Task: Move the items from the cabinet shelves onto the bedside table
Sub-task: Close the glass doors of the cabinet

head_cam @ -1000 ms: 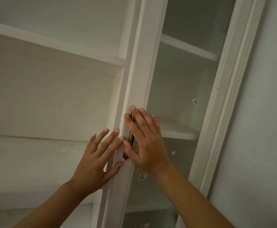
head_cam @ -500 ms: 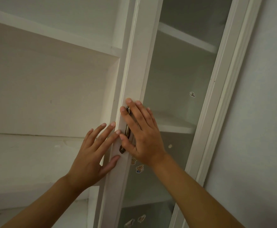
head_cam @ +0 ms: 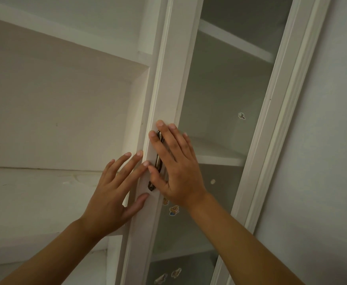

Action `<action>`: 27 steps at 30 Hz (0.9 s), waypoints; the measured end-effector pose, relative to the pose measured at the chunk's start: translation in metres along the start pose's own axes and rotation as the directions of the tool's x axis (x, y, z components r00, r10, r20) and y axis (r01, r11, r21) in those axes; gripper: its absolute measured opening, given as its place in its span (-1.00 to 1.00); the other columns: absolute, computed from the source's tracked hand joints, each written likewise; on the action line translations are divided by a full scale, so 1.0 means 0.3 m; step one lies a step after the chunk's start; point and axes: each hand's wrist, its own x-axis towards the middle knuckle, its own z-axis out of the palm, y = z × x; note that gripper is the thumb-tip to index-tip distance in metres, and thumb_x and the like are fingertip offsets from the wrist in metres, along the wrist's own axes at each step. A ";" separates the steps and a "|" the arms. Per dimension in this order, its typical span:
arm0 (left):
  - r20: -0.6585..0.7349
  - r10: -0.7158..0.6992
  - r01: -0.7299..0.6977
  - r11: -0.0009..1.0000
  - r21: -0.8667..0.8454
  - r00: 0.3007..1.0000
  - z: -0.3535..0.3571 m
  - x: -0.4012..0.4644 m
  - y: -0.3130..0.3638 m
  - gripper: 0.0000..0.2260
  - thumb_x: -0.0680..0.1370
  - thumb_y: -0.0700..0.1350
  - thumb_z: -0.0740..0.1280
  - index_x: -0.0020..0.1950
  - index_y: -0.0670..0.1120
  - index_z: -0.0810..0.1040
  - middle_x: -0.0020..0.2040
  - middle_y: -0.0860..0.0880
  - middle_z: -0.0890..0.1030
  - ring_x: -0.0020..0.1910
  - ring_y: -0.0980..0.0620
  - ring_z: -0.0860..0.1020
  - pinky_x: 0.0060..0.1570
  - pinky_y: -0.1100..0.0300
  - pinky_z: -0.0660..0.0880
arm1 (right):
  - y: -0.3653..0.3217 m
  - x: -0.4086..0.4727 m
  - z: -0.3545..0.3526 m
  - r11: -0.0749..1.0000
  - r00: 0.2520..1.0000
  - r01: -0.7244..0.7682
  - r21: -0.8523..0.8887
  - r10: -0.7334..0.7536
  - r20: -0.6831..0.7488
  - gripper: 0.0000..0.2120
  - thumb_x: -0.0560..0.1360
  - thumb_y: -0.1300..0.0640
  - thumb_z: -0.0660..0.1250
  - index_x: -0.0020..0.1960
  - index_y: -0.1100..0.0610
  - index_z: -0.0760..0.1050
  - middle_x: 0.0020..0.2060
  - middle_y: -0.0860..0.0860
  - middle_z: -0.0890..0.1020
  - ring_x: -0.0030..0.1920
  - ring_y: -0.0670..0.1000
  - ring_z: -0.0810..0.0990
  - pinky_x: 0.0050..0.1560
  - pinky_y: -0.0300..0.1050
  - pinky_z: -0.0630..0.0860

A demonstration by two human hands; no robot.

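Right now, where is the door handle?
In the head view, the handle runs up the white door frame at centre, under the right hand, with the left hand just beside it.

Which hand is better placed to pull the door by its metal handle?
Probably the right hand: its fingers already lie flat over the metal handle. The left hand only touches the door frame beside it.

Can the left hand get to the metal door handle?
Probably yes. The left hand lies flat on the door frame beside the metal handle, fingertips almost touching it, though the right hand already covers most of it.
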 end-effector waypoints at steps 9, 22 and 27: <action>-0.030 0.034 -0.035 0.999 -0.030 0.999 0.033 0.008 -0.030 -0.36 0.67 0.17 0.25 0.70 0.05 0.12 0.70 -0.04 0.19 0.67 -0.17 0.17 0.44 -0.42 0.34 | 0.011 0.008 0.037 1.000 0.999 -0.002 0.024 0.002 -0.034 -0.42 0.65 -0.04 0.25 0.59 0.23 0.35 0.62 0.18 0.30 0.67 0.20 0.16 0.59 0.32 0.21; -0.036 0.023 -0.024 0.999 -0.039 0.999 0.055 0.001 -0.028 -0.40 0.71 0.13 0.16 0.72 0.03 0.08 0.71 -0.09 0.14 0.68 -0.23 0.13 0.46 -0.44 0.30 | 0.007 0.007 0.058 0.997 0.998 -0.018 0.072 0.022 -0.066 -0.43 0.64 0.00 0.26 0.57 0.24 0.38 0.60 0.21 0.33 0.65 0.24 0.20 0.55 0.36 0.24; -0.038 -0.044 0.042 0.998 -0.046 0.998 0.042 -0.003 0.020 -0.46 0.73 0.08 0.12 0.68 -0.09 0.17 0.70 -0.13 0.19 0.68 -0.22 0.14 0.49 -0.41 0.29 | -0.004 0.005 0.028 0.998 0.999 -0.039 0.053 0.040 -0.012 -0.40 0.64 0.01 0.33 0.61 0.20 0.32 0.64 0.16 0.27 0.68 0.18 0.13 0.61 0.31 0.16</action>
